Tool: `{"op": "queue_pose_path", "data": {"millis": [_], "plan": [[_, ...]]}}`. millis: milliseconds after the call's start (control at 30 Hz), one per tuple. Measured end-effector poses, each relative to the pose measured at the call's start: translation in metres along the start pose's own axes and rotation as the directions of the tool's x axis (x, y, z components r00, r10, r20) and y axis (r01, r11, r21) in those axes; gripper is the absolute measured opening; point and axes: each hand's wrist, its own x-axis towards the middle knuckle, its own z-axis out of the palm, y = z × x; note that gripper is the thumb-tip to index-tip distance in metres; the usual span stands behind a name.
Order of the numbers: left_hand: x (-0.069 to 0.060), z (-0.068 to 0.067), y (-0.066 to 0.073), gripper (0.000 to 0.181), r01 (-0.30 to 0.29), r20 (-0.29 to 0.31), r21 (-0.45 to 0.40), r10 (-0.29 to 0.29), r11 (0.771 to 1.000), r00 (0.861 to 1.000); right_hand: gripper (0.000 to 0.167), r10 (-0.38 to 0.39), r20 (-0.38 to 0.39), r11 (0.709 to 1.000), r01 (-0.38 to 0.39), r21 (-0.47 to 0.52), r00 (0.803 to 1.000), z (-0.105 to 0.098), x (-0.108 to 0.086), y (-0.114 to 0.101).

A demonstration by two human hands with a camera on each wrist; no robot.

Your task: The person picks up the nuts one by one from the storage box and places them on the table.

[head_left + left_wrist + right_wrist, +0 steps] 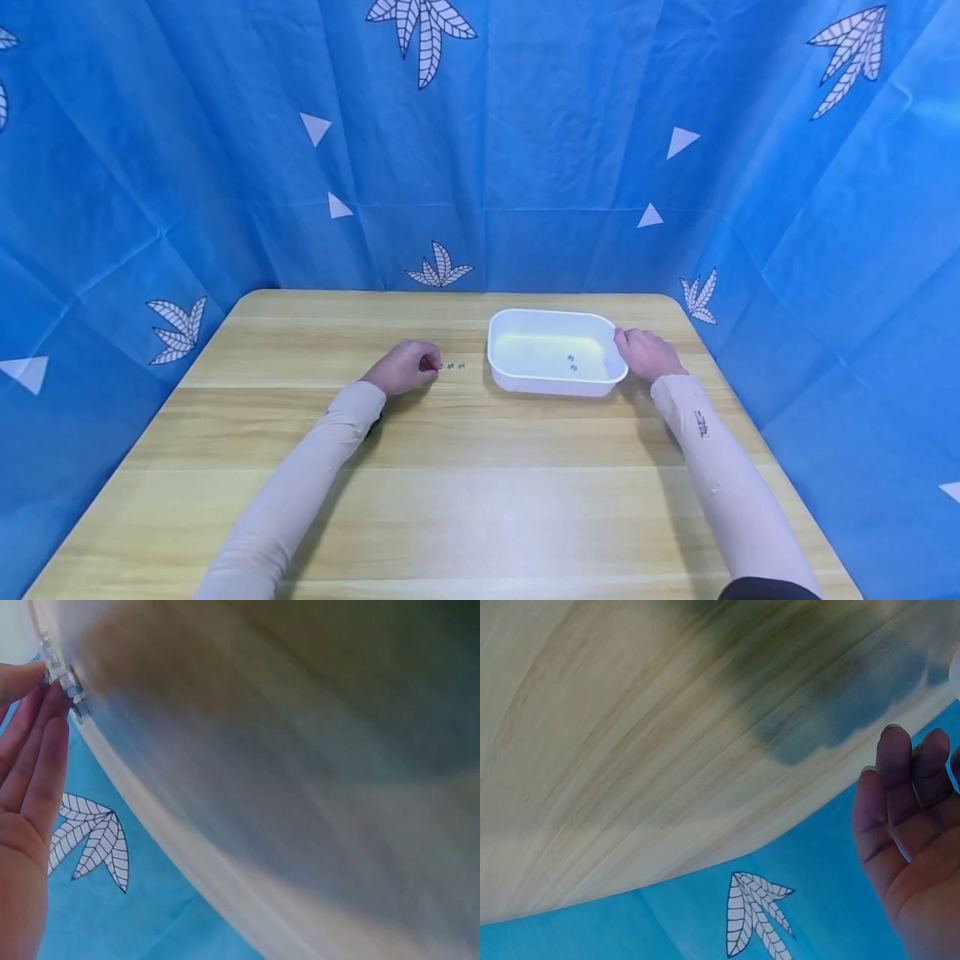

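On the wooden table, several small silvery metal pieces (451,366) lie in a short row, their exact kind too small to tell. My left hand (405,367) is at the left end of this row. In the left wrist view its thumb and fingertips pinch one small shiny piece (47,676), with other metal pieces (73,684) close beside it. A white plastic basin (547,387) stands to the right of the row, with two similar small pieces (572,362) on its floor. My right hand (648,353) grips the basin's right rim; the right wrist view shows its fingers (898,769) bent.
The light wooden table (480,483) has rounded far corners. A blue curtain (555,167) with white leaf and triangle prints hangs behind the table and along both sides. The basin's wall stands a short way right of the row of pieces.
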Motion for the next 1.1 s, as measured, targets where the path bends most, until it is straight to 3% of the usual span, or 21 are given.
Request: {"op": "queue_pose_path", "data": {"millis": [300,667,900,1100], "plan": [[0.002,0.004,0.006,0.007,-0.050,0.050,0.136,0.044,0.989,0.998,0.077,0.005,-0.002,1.000,-0.005,0.004,1.000,0.003,0.000,0.001],[0.002,0.003,0.011,0.008,-0.008,0.062,0.150,-0.002,0.989,0.998,0.082,0.005,-0.006,1.000,-0.005,0.014,1.000,0.002,0.001,0.004],[-0.001,0.002,0.005,0.009,0.003,0.006,-0.004,-0.003,1.000,1.000,0.081,0.002,-0.007,1.000,-0.002,0.020,1.000,0.001,0.001,0.003],[-0.002,-0.006,0.009,0.017,0.081,-0.017,-0.188,-0.086,0.979,0.996,0.085,0.011,0.022,0.997,-0.013,0.076,1.000,0.003,0.007,0.004]]}}
